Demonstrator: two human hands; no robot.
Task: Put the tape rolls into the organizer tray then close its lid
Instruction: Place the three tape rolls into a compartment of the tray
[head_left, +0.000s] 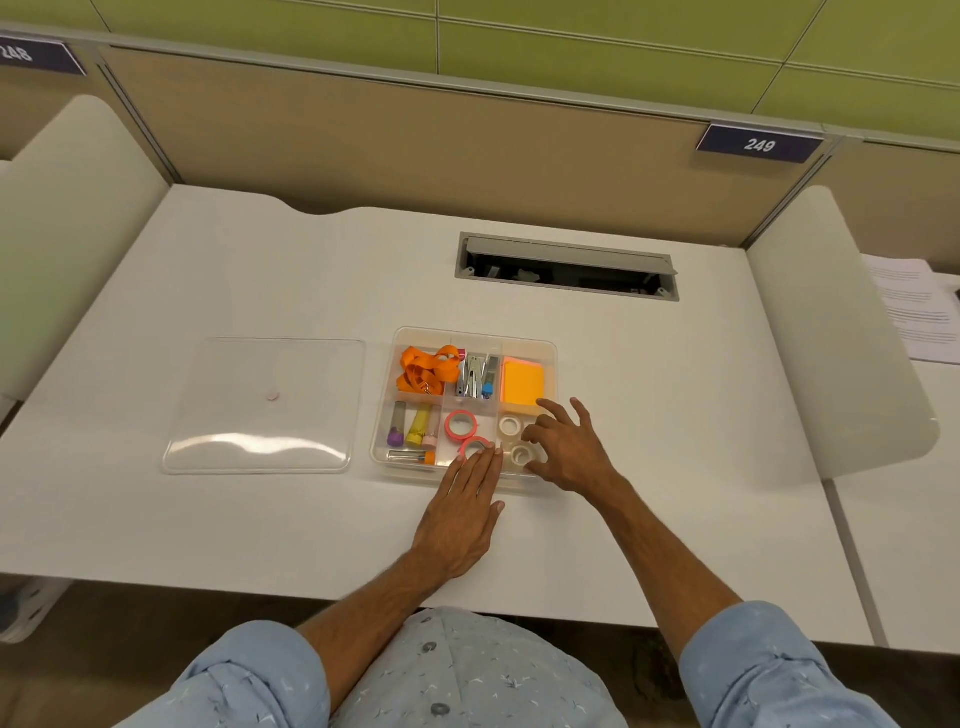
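Tape rolls (461, 424) sit in the near pockets of the organizer tray (551, 347) on the desk (675, 415). Your left hand (462, 512) lies flat and open, fingertips on a pink roll. Your right hand (569, 449) is spread open over the white rolls. The lid (265, 405) waits just left, ready to go on.

Partition signs (759, 145) read 249 and, at left, 248 (18, 53).

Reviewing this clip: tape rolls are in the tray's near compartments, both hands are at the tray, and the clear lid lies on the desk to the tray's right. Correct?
Not quite: the head view shows the clear lid lying to the left of the tray. The rest stands.
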